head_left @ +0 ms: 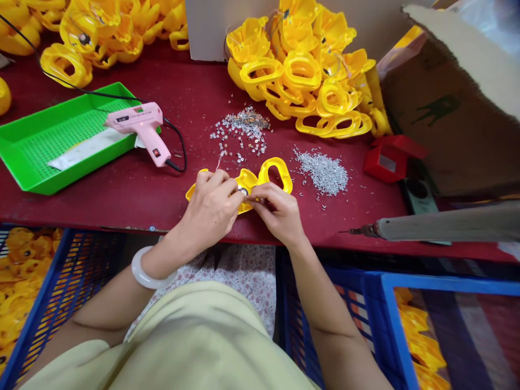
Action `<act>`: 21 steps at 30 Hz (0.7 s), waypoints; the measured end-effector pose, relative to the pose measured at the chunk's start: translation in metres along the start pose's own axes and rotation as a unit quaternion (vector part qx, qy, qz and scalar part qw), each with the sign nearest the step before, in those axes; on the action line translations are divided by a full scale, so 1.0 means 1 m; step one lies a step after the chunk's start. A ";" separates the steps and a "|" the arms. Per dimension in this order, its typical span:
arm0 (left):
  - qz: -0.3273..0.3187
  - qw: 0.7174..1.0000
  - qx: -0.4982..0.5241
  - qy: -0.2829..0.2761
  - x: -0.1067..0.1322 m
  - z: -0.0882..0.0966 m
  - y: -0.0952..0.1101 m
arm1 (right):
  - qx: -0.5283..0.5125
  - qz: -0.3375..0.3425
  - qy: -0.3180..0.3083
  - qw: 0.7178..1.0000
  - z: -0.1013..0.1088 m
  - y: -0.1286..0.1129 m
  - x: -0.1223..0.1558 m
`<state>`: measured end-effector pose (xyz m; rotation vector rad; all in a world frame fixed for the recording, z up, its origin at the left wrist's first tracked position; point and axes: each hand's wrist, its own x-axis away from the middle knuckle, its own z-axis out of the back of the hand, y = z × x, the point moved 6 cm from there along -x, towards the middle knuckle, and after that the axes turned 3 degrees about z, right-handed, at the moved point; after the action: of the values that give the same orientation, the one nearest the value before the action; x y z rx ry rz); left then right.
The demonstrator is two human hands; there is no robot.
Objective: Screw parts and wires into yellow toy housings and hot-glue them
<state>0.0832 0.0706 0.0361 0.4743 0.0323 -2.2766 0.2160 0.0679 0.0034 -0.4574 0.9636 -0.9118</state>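
Both my hands hold a yellow moulded plastic piece (pixel 276 173) with an oval loop, low in the middle of the table. My left hand (pixel 211 208) grips its left part, and my right hand (pixel 278 211) pinches its centre beside a small silver disc (pixel 242 191). Part of the piece is hidden behind my fingers. Just above my hands lies a scattered pile of rhinestones (pixel 244 127). To the right is a heap of tiny silver studs (pixel 323 173). A pink glue gun (pixel 142 127) rests further left, out of reach of my fingers.
A green tray (pixel 60 142) lies at left on the dark red table (pixel 122 200). Heaped yellow plastic pieces (pixel 300 70) fill the back. A red box (pixel 390 160), a cardboard carton (pixel 450 124) and a long tool (pixel 439 228) are at right. Blue crates (pixel 385 303) of yellow pieces stand below.
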 end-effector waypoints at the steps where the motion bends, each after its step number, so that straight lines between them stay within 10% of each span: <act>1: 0.001 1.000 0.006 0.001 0.000 0.000 0.000 | 0.001 0.003 0.002 1.000 0.000 0.000 0.000; 16: -0.010 1.000 -0.007 -0.014 0.006 0.001 -0.003 | 0.108 0.063 -0.021 0.992 -0.005 -0.007 0.006; 21: 0.025 0.997 0.031 0.059 0.016 0.018 -0.015 | 0.133 0.082 -0.010 0.988 -0.005 -0.009 0.007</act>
<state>0.0563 0.0664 0.0456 0.6355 0.0100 -2.2040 0.2093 0.0579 0.0035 -0.1572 0.8341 -0.8687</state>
